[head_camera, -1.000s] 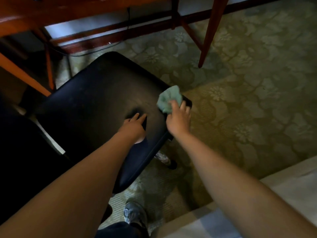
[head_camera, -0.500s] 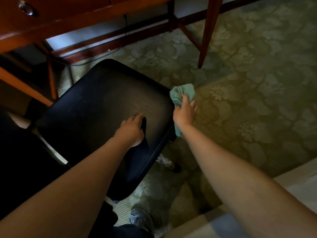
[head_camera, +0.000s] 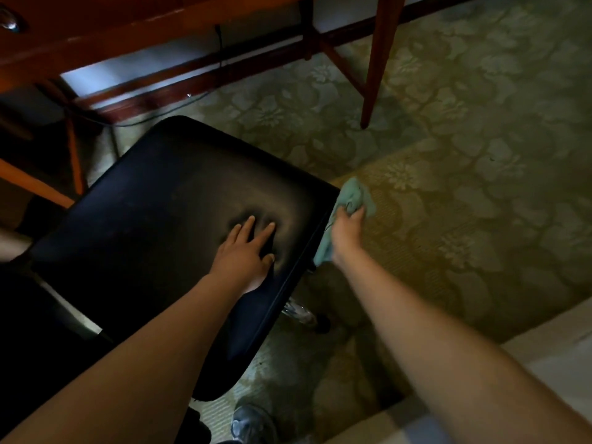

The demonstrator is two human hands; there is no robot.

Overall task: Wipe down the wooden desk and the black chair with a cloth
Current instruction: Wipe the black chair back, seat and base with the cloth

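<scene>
A teal cloth (head_camera: 354,200) is hanging bunched against the right edge of the black chair (head_camera: 179,219) seat, where the right hand (head_camera: 344,232) is gripping it with fingers curled round the wad, one tail drooping below the wrist beside the seat rim. The cloth looks light, soft and limp, likely to fold wherever it is pinched, so a bunched fistful near its middle seems the surest hold for rubbing along a narrow edge. The left hand (head_camera: 245,253) is pressing flat on the seat with fingers spread and straight, holding nothing; the cushion is dimpling round the fingertips, suggesting padded, yielding upholstery with a smooth, possibly slick skin. The chair's shiny base (head_camera: 296,310) is showing just under the near right edge of the seat; if it rolls, the seat may shift under a push, which the steadying palm would be countering. Farther off, the wooden desk (head_camera: 128,30) is crossing the top left, a drawer with a metal pull (head_camera: 8,22) set in its front, contents unseen. One desk leg (head_camera: 373,75) is standing on the patterned green carpet (head_camera: 464,155). A shoe (head_camera: 253,423) is peeking in at the near edge
</scene>
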